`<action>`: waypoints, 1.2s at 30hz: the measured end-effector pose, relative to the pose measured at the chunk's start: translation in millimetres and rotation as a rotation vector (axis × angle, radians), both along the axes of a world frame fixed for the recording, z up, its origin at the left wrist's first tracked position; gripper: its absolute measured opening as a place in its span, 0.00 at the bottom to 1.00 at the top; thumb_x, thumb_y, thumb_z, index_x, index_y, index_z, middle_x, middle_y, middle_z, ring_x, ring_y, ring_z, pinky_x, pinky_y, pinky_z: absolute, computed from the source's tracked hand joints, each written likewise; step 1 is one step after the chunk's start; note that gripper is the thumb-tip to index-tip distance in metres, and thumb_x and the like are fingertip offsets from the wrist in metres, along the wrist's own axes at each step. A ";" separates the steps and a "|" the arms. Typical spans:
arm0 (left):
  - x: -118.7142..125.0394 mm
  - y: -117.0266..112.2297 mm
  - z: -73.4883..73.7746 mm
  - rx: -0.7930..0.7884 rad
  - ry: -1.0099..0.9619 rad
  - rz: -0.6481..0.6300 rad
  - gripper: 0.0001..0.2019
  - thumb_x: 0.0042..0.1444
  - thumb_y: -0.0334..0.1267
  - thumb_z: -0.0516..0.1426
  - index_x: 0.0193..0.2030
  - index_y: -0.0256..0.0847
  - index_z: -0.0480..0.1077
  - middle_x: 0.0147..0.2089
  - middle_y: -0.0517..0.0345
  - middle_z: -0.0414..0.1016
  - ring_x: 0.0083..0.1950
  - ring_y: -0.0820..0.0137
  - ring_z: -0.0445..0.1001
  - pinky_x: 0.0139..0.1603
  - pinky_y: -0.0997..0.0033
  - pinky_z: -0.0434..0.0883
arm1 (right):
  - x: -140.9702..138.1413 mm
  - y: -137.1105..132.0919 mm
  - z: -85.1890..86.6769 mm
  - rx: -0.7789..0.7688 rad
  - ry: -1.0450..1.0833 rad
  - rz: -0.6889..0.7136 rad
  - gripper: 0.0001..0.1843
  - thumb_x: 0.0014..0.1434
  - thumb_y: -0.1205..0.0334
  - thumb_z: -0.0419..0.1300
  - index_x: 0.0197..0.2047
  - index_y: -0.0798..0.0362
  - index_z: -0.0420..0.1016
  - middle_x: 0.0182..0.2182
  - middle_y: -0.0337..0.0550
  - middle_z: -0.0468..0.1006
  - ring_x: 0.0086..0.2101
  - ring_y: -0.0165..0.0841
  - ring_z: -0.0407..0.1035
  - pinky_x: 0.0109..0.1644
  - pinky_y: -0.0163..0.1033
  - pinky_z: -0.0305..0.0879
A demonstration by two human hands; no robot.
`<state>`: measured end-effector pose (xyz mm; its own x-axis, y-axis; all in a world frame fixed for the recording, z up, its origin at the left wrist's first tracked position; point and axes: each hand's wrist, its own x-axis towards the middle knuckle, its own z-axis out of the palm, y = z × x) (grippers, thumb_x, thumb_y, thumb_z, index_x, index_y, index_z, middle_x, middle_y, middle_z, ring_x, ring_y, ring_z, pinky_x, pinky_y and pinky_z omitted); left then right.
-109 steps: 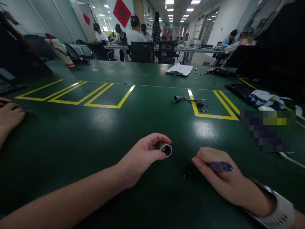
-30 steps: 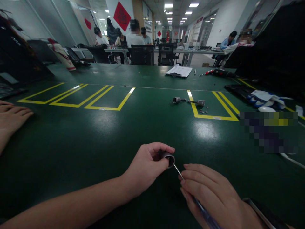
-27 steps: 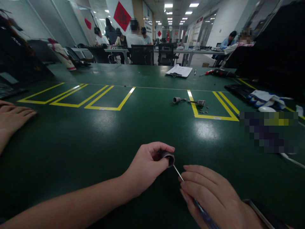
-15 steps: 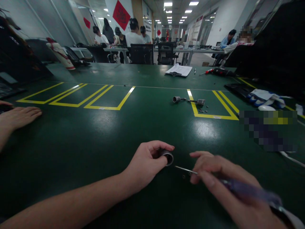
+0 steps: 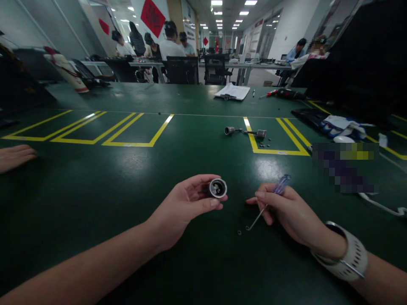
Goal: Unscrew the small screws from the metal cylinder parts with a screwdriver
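My left hand (image 5: pixel 184 203) is closed round a small grey metal cylinder (image 5: pixel 218 188), its open end turned toward me, held just above the green table (image 5: pixel 127 178). My right hand (image 5: pixel 286 209) grips a small screwdriver (image 5: pixel 270 201) with a clear purple handle. Its thin shaft slants down and left, and the tip rests on the table beside two tiny dark screws (image 5: pixel 239 232). The two hands are a short way apart.
Yellow tape boxes (image 5: pixel 104 127) mark the table. Further off lie two more metal parts (image 5: pixel 244 132) with small screws, a clipboard with paper (image 5: pixel 231 91), a red-handled tool (image 5: pixel 269 94) and white gloves (image 5: pixel 341 126). Another person's hand (image 5: pixel 14 156) rests at the left edge. People sit at far tables.
My right hand drew the screwdriver out of the cylinder, swung it round and set its tip down on the table. My left hand turned the cylinder's open end toward me. The other person's hand drew back left.
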<state>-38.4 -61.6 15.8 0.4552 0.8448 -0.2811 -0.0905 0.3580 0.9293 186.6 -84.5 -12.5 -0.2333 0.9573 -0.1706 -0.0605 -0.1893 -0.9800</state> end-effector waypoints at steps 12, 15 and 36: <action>2.5 -1.3 2.0 -0.065 -0.066 0.017 0.22 0.47 0.26 0.63 0.50 0.38 0.68 0.49 0.53 0.75 0.45 0.68 0.75 0.47 0.68 0.71 | -5.5 -13.5 12.3 0.426 -0.513 0.087 0.17 0.62 0.58 0.50 0.23 0.53 0.66 0.17 0.36 0.66 0.21 0.29 0.64 0.29 0.38 0.65; 2.3 -1.3 3.1 -0.046 -0.043 0.019 0.20 0.49 0.28 0.62 0.50 0.39 0.66 0.49 0.53 0.74 0.44 0.69 0.75 0.43 0.69 0.71 | -9.9 -18.1 12.6 0.679 -0.543 0.081 0.16 0.62 0.64 0.50 0.22 0.53 0.64 0.18 0.36 0.65 0.23 0.29 0.64 0.38 0.42 0.68; 9.9 -9.2 -0.9 0.149 0.224 -0.102 0.15 0.50 0.33 0.58 0.46 0.39 0.71 0.40 0.55 0.73 0.38 0.70 0.69 0.34 0.72 0.67 | -21.0 -32.7 19.8 1.167 -0.581 0.079 0.07 0.57 0.73 0.54 0.40 0.57 0.69 0.29 0.43 0.76 0.33 0.32 0.72 0.51 0.47 0.69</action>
